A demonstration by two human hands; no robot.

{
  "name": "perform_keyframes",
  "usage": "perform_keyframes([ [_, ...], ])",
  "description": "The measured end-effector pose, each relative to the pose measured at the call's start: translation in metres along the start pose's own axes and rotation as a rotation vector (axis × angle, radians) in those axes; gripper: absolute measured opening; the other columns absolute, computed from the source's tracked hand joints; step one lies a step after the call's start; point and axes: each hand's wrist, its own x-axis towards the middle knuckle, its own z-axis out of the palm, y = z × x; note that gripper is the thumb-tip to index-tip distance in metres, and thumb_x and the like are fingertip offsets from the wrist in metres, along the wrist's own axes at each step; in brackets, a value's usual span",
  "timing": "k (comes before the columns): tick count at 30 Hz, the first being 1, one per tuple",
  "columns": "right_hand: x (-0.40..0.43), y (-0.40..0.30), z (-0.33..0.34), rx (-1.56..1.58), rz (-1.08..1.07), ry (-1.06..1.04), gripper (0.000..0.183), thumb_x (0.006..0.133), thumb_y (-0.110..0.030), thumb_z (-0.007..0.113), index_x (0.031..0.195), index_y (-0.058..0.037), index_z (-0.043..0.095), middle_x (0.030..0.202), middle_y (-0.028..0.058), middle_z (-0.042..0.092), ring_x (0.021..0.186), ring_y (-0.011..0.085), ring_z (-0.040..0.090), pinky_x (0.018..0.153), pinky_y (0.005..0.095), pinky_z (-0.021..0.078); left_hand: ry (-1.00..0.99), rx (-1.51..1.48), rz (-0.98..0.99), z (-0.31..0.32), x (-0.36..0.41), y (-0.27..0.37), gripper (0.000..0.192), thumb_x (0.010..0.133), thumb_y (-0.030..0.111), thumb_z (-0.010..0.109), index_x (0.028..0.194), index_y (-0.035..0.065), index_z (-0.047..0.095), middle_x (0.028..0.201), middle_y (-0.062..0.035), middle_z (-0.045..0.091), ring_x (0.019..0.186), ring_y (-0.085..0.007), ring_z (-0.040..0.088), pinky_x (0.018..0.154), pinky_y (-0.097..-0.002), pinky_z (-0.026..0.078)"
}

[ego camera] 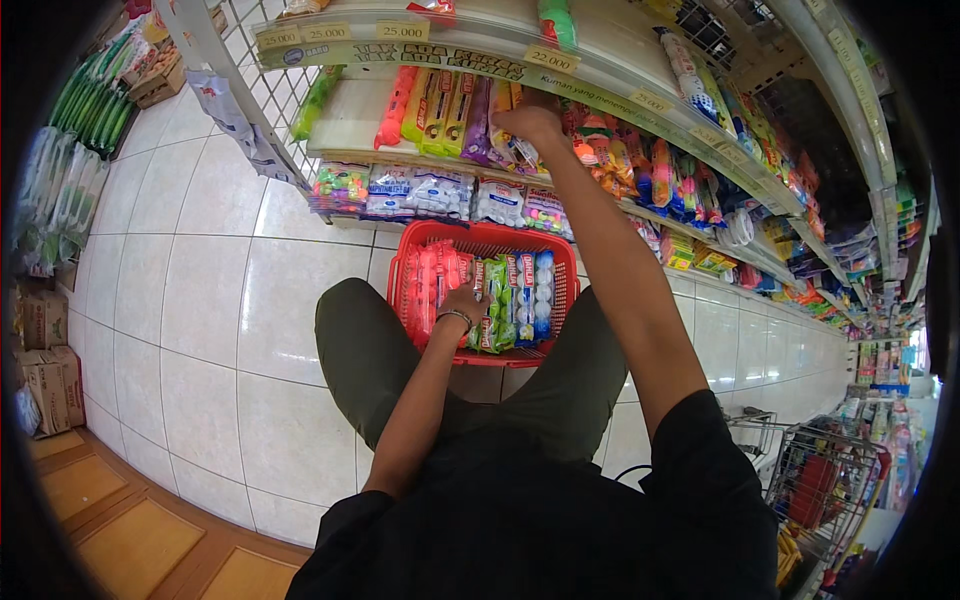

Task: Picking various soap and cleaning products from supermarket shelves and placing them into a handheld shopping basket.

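A red plastic basket point(574, 300) stands on the floor between the knees, with several long packs of mothballs in it: pink point(426, 277), green point(504, 307) and blue-and-white point(543, 296). My left hand point(466, 301), with a bracelet at its wrist, rests on the packs near the middle of the basket; whether its fingers grip one is unclear. Up on the shelf, my right hand point(529, 121) reaches in among the packs, beside a purple pack point(478, 124) and yellow packs point(442, 112). Its fingers are partly hidden in the goods.
Bags of white mothballs point(439, 191) line the lower shelf behind the basket. A shelf edge with price tags point(465, 56) runs above my right hand. A wire shopping cart point(814, 472) stands at the right. Cardboard boxes point(52, 375) and a wooden panel point(142, 536) are at the left.
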Motion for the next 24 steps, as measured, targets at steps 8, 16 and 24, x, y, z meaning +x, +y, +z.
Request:
perform_keyframes([
  [8, -0.01, 0.081, -0.024, 1.25, 0.098, -0.289, 0.04, 0.079, -0.003, 0.064, 0.117, -0.0019, 0.053, 0.104, 0.0141, 0.063, 0.088, 0.0238, 0.065, 0.065, 0.0352, 0.0541, 0.096, -0.079, 0.007, 0.003, 0.0, 0.009, 0.049, 0.085, 0.037, 0.061, 0.117, 0.0007, 0.055, 0.107, -0.0254, 0.062, 0.099, -0.0371, 0.062, 0.085, -0.0437, 0.051],
  [16, -0.142, 0.079, -0.034, 1.502, 0.033, -0.291, 0.053, 0.075, 0.008, 0.063, 0.125, 0.0006, 0.046, 0.108, 0.0107, 0.061, 0.093, 0.0198, 0.063, 0.081, 0.0318, 0.052, 0.665, -0.615, 0.56, -0.115, -0.013, 0.089, 0.014, 0.083, 0.014, 0.063, 0.092, 0.0025, 0.063, 0.079, -0.0113, 0.067, 0.074, -0.0219, 0.066, 0.07, -0.0341, 0.052],
  [24, -0.209, 0.07, -0.02, 2.006, 0.13, -0.661, 0.041, 0.098, -0.028, 0.046, 0.128, 0.0006, 0.045, 0.112, 0.0149, 0.061, 0.094, 0.0217, 0.063, 0.082, 0.0326, 0.0536, 1.015, 0.115, 0.591, -0.195, 0.083, 0.167, 0.04, 0.077, 0.033, 0.072, 0.094, -0.0019, 0.062, 0.086, -0.022, 0.066, 0.084, -0.0354, 0.065, 0.077, -0.0422, 0.051],
])
